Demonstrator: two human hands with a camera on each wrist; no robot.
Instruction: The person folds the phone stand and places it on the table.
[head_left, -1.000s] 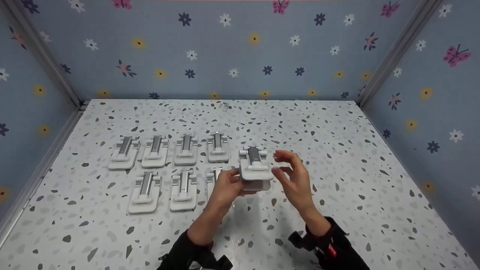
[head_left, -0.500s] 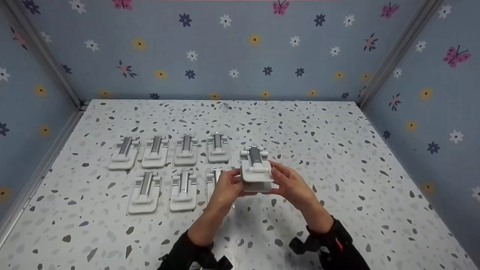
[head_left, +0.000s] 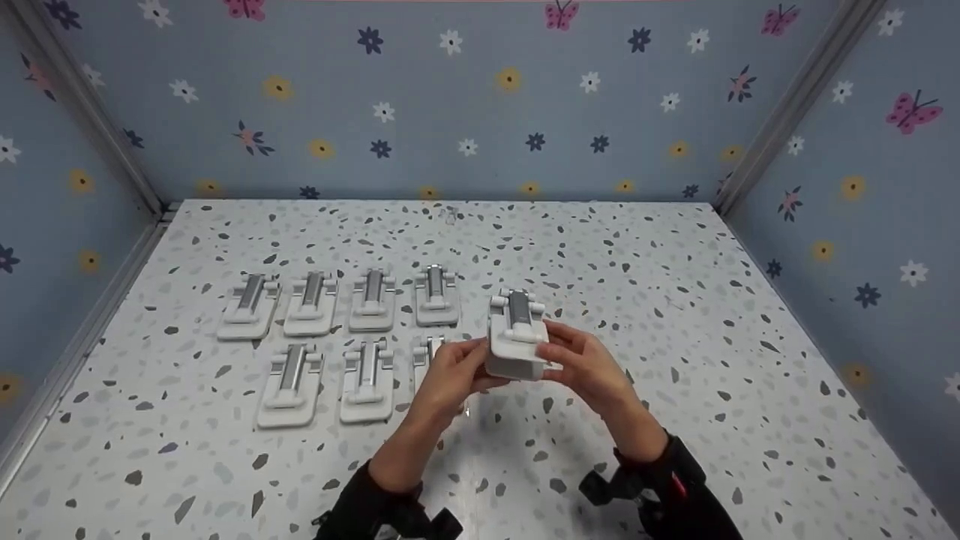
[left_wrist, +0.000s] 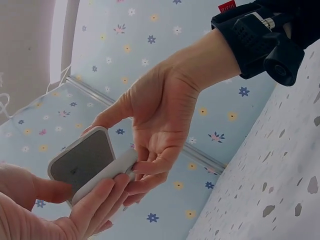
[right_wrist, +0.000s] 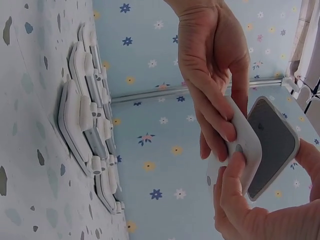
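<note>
A white folding phone stand (head_left: 517, 341) with a grey stem is held up over the table by both hands. My left hand (head_left: 450, 371) grips its left side, thumb along the edge and fingers beneath. On the right side, my right hand (head_left: 589, 367) pinches it, with the thumb on the upper plate. In the right wrist view, the plate with the dark pad (right_wrist: 272, 145) stands at an angle from the white base (right_wrist: 247, 140), leaving a wedge-shaped gap. The left wrist view shows the same dark pad (left_wrist: 82, 162) between both hands' fingers.
Several similar folded phone stands lie in two rows on the left of the speckled table (head_left: 675, 420); one (head_left: 421, 360) is partly hidden by the left hand. Flowered panels (head_left: 480, 97) enclose the back and sides.
My right hand has come in from the right and taken hold of the phone stand. The stand has shifted slightly right and tilted, still in my left hand.
</note>
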